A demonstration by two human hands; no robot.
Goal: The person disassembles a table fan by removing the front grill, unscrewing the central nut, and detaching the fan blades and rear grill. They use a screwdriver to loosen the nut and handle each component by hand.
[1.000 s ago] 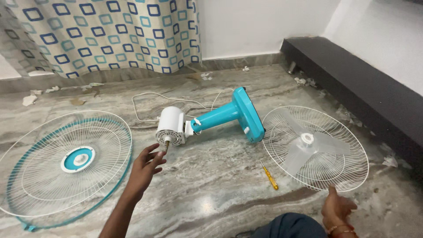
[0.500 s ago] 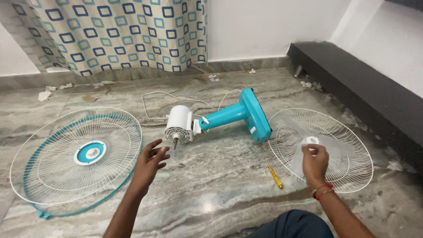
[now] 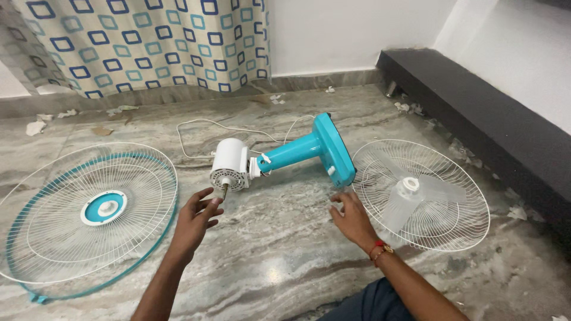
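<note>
Bare hands: both open, gripping nothing.
Left hand (image 3: 195, 219): fingers spread, fingertips just below the brass motor shaft (image 3: 225, 192); contact cannot be told.
Right hand (image 3: 351, 215): palm down over the marble floor (image 3: 279, 249), near the teal fan base (image 3: 335, 150).
Fan body: white motor housing (image 3: 229, 163) and teal stem lie on their side between the hands.
Left side: teal-rimmed front grille (image 3: 83, 214) flat on the floor.
Right side: white rear grille (image 3: 452, 178) holding the clear fan blade (image 3: 410, 193).
Behind: white power cord (image 3: 202, 123), patterned curtain (image 3: 143, 41).
</note>
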